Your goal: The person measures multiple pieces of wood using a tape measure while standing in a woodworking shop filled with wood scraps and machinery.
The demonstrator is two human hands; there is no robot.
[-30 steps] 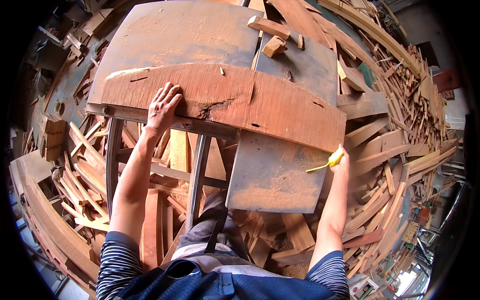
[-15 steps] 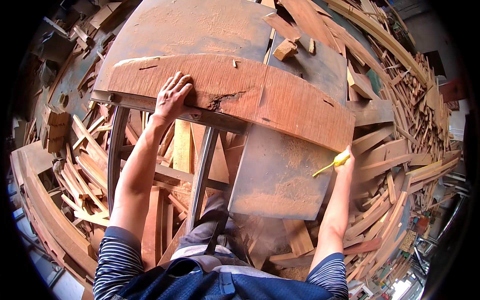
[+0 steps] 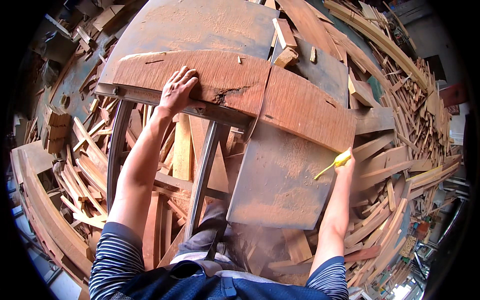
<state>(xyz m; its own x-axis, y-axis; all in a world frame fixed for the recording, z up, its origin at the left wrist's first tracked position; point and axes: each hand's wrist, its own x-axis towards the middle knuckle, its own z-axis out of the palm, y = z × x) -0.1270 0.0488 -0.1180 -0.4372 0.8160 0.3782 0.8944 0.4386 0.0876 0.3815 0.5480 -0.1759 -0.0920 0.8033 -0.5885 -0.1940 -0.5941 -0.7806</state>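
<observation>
A broad reddish wooden board (image 3: 210,77) with a curved far edge lies across a dusty metal saw table (image 3: 200,25). A dark narrow gap crosses it from far edge to near edge, right of a dark, cracked knot. My left hand (image 3: 178,91) grips the near edge of the left part, its fingers laid over the top face. At the near right corner of the board, my right hand (image 3: 348,159) is closed around a yellow thing (image 3: 342,159) with a thin yellow stem; its exact kind is unclear. The saw blade cannot be seen.
Small offcuts (image 3: 286,57) lie on the table beyond the board. A metal frame (image 3: 202,180) stands below its left part, close to my legs. Heaped wood strips (image 3: 427,105) crowd the right side, and curved timbers (image 3: 52,210) fill the left. Sawdust covers the near plate (image 3: 280,190).
The thin line across the board has become a wider dark gap. The left part and my left hand have shifted slightly right. An offcut beyond the board has turned.
</observation>
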